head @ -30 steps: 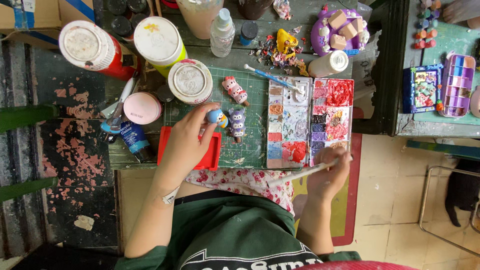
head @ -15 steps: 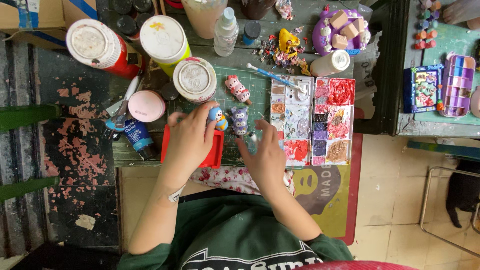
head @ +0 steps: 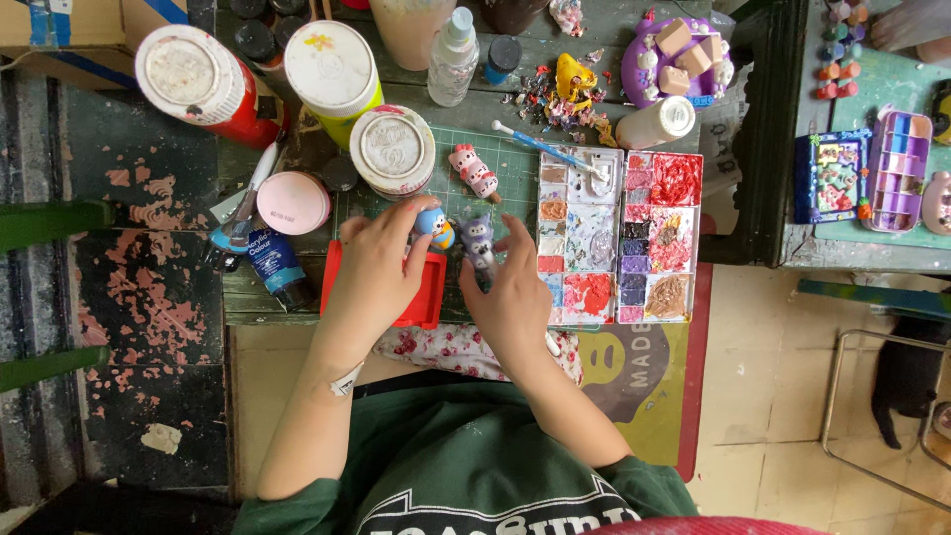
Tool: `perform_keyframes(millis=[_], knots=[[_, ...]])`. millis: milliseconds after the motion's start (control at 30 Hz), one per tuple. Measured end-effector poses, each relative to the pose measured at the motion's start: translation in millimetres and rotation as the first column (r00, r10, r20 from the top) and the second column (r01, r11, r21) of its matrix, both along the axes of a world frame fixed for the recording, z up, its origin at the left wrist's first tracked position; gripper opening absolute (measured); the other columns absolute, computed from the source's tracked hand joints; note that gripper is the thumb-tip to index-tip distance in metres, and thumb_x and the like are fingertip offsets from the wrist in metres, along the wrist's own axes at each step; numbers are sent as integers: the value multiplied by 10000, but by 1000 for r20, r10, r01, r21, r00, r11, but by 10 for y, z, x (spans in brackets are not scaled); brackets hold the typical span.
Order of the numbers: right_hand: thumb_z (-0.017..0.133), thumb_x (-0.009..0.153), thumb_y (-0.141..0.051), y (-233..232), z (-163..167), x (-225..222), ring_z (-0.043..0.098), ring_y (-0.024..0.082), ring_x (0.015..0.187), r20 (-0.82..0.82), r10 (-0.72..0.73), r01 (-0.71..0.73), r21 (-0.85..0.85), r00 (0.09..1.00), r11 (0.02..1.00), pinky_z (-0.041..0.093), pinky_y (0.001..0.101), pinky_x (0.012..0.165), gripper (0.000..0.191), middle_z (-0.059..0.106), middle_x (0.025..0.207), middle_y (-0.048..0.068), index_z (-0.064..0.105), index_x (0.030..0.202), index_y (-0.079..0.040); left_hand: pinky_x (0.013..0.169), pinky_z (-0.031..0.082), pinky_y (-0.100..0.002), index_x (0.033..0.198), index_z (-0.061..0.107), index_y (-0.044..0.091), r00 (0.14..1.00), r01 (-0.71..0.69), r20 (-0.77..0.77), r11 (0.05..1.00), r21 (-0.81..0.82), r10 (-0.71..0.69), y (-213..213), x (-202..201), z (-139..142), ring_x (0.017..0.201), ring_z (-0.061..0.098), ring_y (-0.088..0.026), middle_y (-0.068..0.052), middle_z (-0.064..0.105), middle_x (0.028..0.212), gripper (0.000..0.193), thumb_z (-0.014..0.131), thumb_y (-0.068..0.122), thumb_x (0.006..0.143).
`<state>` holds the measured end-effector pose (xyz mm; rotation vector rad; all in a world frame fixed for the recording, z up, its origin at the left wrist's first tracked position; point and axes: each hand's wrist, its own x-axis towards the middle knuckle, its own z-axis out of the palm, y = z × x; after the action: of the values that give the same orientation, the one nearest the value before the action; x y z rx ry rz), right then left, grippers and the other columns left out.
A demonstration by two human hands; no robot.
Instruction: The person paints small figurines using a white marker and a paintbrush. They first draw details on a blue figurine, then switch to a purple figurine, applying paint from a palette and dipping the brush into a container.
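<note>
My left hand [head: 374, 269] pinches a small blue and orange figurine [head: 433, 226] between thumb and forefinger, above a red tray [head: 428, 297]. Just to its right, my right hand [head: 512, 289] closes its fingers around a small grey-purple figurine [head: 477, 238] standing on the green cutting mat [head: 515, 173]. A thin brush handle pokes out under my right palm. A pink and white figurine [head: 473, 170] lies on the mat farther back. The paint palette [head: 619, 236], with red, purple and brown wells, sits right of my right hand.
Large paint jars [head: 198, 81] and a white-lidded tub [head: 394, 149] stand at the back left, with a pink lid [head: 292, 202] and a dark blue paint tube [head: 274, 266]. A blue-handled brush [head: 545, 147], a spray bottle [head: 454, 54] and a purple tray [head: 679, 59] lie behind. A side table stands to the right.
My right hand left the table's front right edge, crossed left and took hold of the grey-purple figurine. My left hand stayed on the blue figurine.
</note>
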<state>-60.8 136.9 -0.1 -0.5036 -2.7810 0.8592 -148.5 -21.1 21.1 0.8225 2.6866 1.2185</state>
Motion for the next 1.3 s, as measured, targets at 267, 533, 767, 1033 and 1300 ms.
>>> perform_keyframes(millis=[267,533,767,1033,1300], knots=[[803,855,-237,59,137,214,688,281,745,37,0,-3,90,999,996,531,378,526,708,651,1058,106,431,1415,-15,906,399,-461,1315,567,104,994,-40,96,999,-29,43,164,15,-5,1016,666,-299,-112,704,1153,375,650,89,950],[824,846,-294,62,138,415,678,278,663,137,10,-22,86,990,996,520,389,500,722,653,1032,104,443,1401,-32,1005,427,-486,1290,564,76,999,33,28,995,89,-35,300,-53,-74,1106,641,-356,-154,681,1201,359,655,53,943],[852,824,-324,61,175,591,681,287,674,197,51,-62,52,979,997,524,403,505,772,641,1063,95,424,1401,-39,935,508,-468,1272,560,29,976,86,179,978,192,-121,293,-162,-96,1108,642,-399,-194,662,1214,347,656,9,939],[767,854,-38,908,427,872,524,65,540,67,-291,293,-384,954,875,410,242,455,605,626,1111,50,438,1361,-46,964,464,-468,1203,620,10,988,155,3,982,-112,-156,337,-145,5,1055,641,-349,-160,694,1151,351,709,73,869],[618,1034,79,1475,141,1165,517,18,795,-141,-314,181,-572,939,800,409,158,640,366,610,1068,44,475,1346,-49,1002,449,-432,1238,644,14,993,102,-39,966,-237,-115,409,-81,-39,1129,609,-292,-120,673,1232,341,642,8,896]])
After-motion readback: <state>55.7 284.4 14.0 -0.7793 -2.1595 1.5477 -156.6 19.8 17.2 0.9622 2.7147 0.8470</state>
